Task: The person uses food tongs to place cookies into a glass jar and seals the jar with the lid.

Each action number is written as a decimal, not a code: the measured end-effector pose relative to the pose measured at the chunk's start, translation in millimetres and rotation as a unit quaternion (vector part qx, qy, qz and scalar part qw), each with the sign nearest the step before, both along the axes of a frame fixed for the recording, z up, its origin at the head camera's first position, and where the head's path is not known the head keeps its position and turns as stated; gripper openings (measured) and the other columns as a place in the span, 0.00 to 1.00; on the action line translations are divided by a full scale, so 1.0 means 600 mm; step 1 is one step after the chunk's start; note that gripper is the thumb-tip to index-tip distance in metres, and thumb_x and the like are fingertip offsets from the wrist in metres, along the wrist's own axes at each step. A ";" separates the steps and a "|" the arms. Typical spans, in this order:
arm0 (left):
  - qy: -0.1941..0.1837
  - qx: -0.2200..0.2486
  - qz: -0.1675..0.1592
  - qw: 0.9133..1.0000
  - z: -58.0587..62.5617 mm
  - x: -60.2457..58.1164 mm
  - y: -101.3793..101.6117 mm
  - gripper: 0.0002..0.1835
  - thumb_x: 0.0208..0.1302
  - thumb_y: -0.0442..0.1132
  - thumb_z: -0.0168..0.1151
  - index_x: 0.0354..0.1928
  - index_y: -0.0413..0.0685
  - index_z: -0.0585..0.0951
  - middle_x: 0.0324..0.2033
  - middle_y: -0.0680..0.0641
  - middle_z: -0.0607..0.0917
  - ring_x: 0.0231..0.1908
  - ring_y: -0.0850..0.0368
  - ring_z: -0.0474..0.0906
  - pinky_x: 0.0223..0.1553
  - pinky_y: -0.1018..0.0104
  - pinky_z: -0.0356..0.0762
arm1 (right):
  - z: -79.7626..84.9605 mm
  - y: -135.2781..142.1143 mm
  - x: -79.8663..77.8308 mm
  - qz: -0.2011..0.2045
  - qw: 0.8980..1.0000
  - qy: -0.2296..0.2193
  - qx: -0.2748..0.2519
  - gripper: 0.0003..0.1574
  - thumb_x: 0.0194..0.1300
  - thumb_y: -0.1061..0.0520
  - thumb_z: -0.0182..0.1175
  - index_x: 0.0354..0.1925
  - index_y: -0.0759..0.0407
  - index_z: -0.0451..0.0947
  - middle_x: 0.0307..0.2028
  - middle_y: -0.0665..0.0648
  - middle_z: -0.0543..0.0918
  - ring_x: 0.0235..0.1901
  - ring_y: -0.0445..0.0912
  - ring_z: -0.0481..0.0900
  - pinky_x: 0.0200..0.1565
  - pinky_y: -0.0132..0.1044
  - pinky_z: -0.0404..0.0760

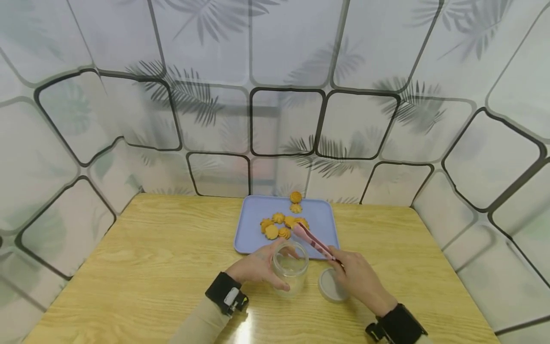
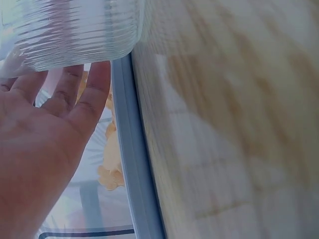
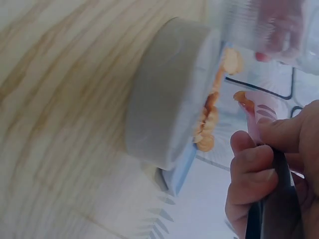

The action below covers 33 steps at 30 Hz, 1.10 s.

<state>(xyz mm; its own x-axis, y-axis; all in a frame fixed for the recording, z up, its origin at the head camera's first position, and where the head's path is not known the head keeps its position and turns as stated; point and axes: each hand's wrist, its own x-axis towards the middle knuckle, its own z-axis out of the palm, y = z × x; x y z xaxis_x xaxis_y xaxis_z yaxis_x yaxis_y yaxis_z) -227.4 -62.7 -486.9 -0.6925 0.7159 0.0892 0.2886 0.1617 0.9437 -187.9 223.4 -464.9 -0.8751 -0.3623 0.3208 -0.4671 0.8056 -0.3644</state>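
Head view | My left grip (image 1: 255,267) is wrapped round a clear, round glass jar (image 1: 298,278) by the pale-blue rectangular tray (image 1: 249,210) of round golden cookies (image 1: 271,232); my right grip (image 1: 358,274) squeezes pink-and-black tongs (image 1: 315,242), seemingly nipping one cookie | Step: likely picking up cookies | Next: needs steady jar, gentle squeeze

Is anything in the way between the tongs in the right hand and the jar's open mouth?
Nothing visible: from the pink tongs in the right hand to the clear jar, the path looks open. The left hand grips the jar's side; the lid lies beside it on the table.
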 end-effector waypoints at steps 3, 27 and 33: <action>0.012 -0.009 0.006 1.000 0.000 0.001 0.000 0.46 0.44 0.36 0.85 0.65 0.45 0.69 0.58 0.49 0.81 0.62 0.45 0.74 0.62 0.54 0.74 | 0.011 0.004 0.006 0.008 0.998 -0.042 -0.048 0.23 0.68 0.64 0.65 0.61 0.68 0.80 0.39 0.58 0.90 0.21 0.33 0.68 0.24 0.29 0.68; 0.029 -0.023 0.068 0.997 -0.003 0.006 -0.011 0.50 0.46 0.40 0.84 0.72 0.53 0.68 0.61 0.41 0.80 0.64 0.47 0.73 0.64 0.48 0.69 | 0.049 0.010 0.062 0.045 0.990 -0.006 -0.132 0.24 0.68 0.64 0.66 0.59 0.74 0.79 0.48 0.67 0.88 0.32 0.31 0.77 0.28 0.28 0.73; 0.037 -0.023 0.074 0.996 -0.004 0.005 -0.009 0.50 0.46 0.40 0.84 0.73 0.49 0.67 0.61 0.39 0.79 0.63 0.46 0.72 0.65 0.45 0.67 | 0.053 0.010 0.063 0.053 0.990 0.027 -0.130 0.24 0.65 0.66 0.67 0.58 0.74 0.80 0.47 0.66 0.88 0.29 0.30 0.74 0.26 0.28 0.72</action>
<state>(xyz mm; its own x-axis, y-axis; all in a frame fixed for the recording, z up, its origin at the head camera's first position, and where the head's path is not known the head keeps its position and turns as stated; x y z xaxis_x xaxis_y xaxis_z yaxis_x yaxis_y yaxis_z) -224.5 -68.3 -489.5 -0.7838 0.6104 0.1141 0.3271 0.2496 0.9114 -149.8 229.6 -433.4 -0.8152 -0.3509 0.4607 -0.5691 0.6333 -0.5246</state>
